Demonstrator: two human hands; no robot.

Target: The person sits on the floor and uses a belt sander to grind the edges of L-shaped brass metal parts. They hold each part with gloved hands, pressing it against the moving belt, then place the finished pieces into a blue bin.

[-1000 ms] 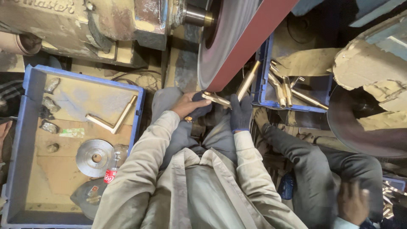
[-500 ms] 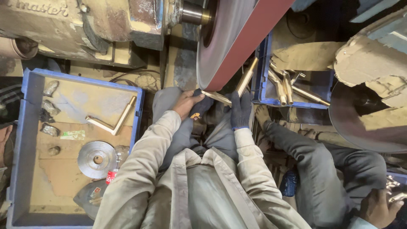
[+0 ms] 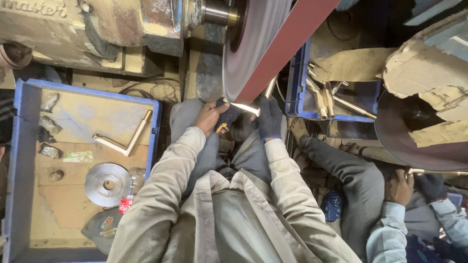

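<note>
Brass rod, partly hidden, clamped in fingers of left hand and right hand

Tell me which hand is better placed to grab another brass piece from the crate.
Probably the right hand: it grips the brass piece at the belt right beside the crate. The left hand sits farther away.

Shiny brass tube between both hands, against red-brown sanding belt; blue plastic tray left, blue plastic crate of brass tubes right.
</note>
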